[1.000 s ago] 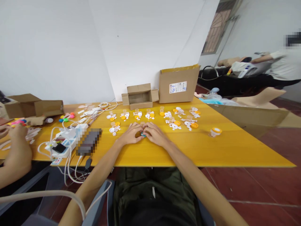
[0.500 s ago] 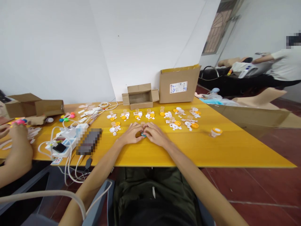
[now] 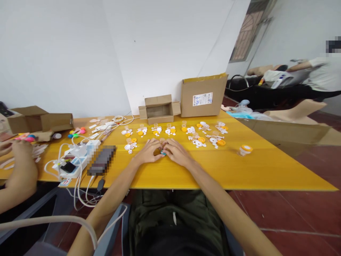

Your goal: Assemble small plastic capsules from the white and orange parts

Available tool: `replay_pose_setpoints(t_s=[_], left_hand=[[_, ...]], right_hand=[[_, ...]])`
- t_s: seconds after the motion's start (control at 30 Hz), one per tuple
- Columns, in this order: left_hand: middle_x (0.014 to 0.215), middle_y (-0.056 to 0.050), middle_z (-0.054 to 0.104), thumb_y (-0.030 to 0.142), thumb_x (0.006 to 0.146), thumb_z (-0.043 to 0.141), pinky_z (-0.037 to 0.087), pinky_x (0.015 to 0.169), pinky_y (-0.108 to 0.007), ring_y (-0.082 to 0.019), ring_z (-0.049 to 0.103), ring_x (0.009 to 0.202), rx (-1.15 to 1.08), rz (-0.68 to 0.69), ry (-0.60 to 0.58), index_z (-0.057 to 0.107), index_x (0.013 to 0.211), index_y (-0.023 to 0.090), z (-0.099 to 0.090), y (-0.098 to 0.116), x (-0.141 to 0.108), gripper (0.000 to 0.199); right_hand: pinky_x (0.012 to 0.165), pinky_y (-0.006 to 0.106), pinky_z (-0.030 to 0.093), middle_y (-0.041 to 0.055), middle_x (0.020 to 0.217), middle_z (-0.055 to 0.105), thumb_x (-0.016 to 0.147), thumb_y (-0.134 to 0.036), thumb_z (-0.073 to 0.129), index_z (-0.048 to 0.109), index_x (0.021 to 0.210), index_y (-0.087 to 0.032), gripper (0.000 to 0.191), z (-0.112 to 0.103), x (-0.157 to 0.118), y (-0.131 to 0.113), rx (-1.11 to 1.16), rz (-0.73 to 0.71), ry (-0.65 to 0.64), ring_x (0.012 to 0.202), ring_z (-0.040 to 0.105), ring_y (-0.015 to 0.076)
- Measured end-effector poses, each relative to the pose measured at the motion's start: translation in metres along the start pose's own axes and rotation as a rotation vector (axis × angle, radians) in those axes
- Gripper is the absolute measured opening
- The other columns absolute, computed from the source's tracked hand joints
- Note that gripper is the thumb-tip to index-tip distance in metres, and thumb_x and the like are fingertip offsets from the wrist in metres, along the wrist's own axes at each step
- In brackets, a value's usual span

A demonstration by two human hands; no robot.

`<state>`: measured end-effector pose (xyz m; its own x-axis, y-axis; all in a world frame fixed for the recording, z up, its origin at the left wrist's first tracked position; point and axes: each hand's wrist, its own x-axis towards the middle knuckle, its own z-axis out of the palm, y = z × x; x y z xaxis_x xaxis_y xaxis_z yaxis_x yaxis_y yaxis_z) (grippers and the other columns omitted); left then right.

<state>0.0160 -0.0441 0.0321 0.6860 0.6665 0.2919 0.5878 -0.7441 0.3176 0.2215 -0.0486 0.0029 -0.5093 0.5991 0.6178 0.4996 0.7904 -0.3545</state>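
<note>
My left hand (image 3: 149,152) and my right hand (image 3: 174,152) meet over the middle of the yellow table. Between their fingertips is a small blue-green piece (image 3: 163,152), mostly covered by the fingers, so its shape is unclear. Both hands are closed on it. Beyond them lie several small groups of white discs (image 3: 167,131), orange rings and clear cups. More white and orange parts (image 3: 198,143) are to the right of my right hand. A clear cup with an orange lid (image 3: 245,149) stands alone farther right.
An open small carton (image 3: 160,113) and a taller box (image 3: 203,97) stand at the back. On the left are a power strip (image 3: 80,161) with cables, a phone (image 3: 102,160), colored balls (image 3: 76,133) and another person's hands (image 3: 20,147).
The blue-green piece has shifted very slightly between my fingertips. At the left, the other person's hands have moved a little around the colored balls.
</note>
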Motion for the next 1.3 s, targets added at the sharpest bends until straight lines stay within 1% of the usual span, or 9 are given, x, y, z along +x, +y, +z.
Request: replay_pose_setpoints(t_s=[0.17,0.33,0.53,0.63,0.8,1.03,1.3], left_hand=[[0.102,-0.006,0.066,0.042,0.090,0.064,0.042,0.095,-0.044,-0.027,0.053,0.102,0.004,-0.015,0.014,0.062,0.094,0.023,0.0009,-0.0019,-0.0001,0.019],[0.101,-0.006,0.065,0.042,0.089,0.065,0.042,0.095,-0.044,-0.027,0.053,0.103,0.011,-0.044,0.010,0.060,0.091,0.023,0.0011,-0.0019,0.0000,0.020],[0.108,-0.007,0.065,0.043,0.093,0.061,0.042,0.096,-0.045,-0.027,0.052,0.103,0.010,-0.020,-0.016,0.065,0.104,0.024,-0.0006,0.0000,-0.0001,0.023],[0.109,-0.008,0.064,0.042,0.095,0.058,0.041,0.097,-0.045,-0.027,0.051,0.104,0.018,0.003,-0.044,0.067,0.106,0.024,-0.0008,0.0001,0.0004,0.023],[0.108,-0.008,0.064,0.042,0.095,0.058,0.042,0.097,-0.045,-0.027,0.050,0.104,0.019,0.011,-0.033,0.069,0.103,0.023,0.0007,-0.0012,0.0010,0.023],[0.106,-0.008,0.064,0.043,0.093,0.060,0.042,0.096,-0.045,-0.027,0.052,0.104,0.023,-0.014,-0.003,0.065,0.096,0.022,-0.0002,-0.0001,0.0017,0.022],[0.102,-0.006,0.065,0.042,0.091,0.062,0.042,0.097,-0.045,-0.027,0.053,0.103,0.006,-0.038,-0.006,0.061,0.092,0.022,-0.0026,0.0026,0.0003,0.020]], right_hand=[[0.089,0.040,0.050,0.0066,0.107,0.065,0.092,-0.011,0.059,0.062,0.085,-0.024,0.015,0.0006,-0.0006,-0.0002,-0.005,-0.007,0.011,0.101,0.059,0.0235],[0.091,0.040,0.049,0.0068,0.108,0.065,0.093,-0.012,0.059,0.063,0.086,-0.024,0.015,0.0020,-0.0008,0.0009,-0.006,-0.004,0.012,0.101,0.059,0.0234],[0.091,0.041,0.050,0.0075,0.108,0.065,0.093,-0.011,0.059,0.065,0.087,-0.024,0.016,0.0014,-0.0008,0.0001,0.004,-0.010,0.014,0.102,0.060,0.0241],[0.090,0.042,0.050,0.0078,0.107,0.064,0.093,-0.011,0.059,0.067,0.089,-0.024,0.016,0.0020,-0.0009,0.0003,0.002,-0.010,0.018,0.102,0.060,0.0245],[0.090,0.040,0.050,0.0074,0.107,0.064,0.093,-0.010,0.057,0.068,0.090,-0.024,0.018,0.0025,-0.0008,0.0013,0.011,-0.019,0.019,0.101,0.059,0.0236],[0.090,0.040,0.050,0.0078,0.109,0.065,0.094,-0.010,0.055,0.065,0.086,-0.024,0.019,-0.0018,-0.0007,-0.0012,0.004,-0.023,0.019,0.102,0.058,0.0236],[0.090,0.041,0.050,0.0079,0.109,0.065,0.094,-0.010,0.055,0.064,0.084,-0.024,0.020,-0.0047,-0.0001,-0.0030,0.008,-0.015,0.014,0.101,0.060,0.0242]])
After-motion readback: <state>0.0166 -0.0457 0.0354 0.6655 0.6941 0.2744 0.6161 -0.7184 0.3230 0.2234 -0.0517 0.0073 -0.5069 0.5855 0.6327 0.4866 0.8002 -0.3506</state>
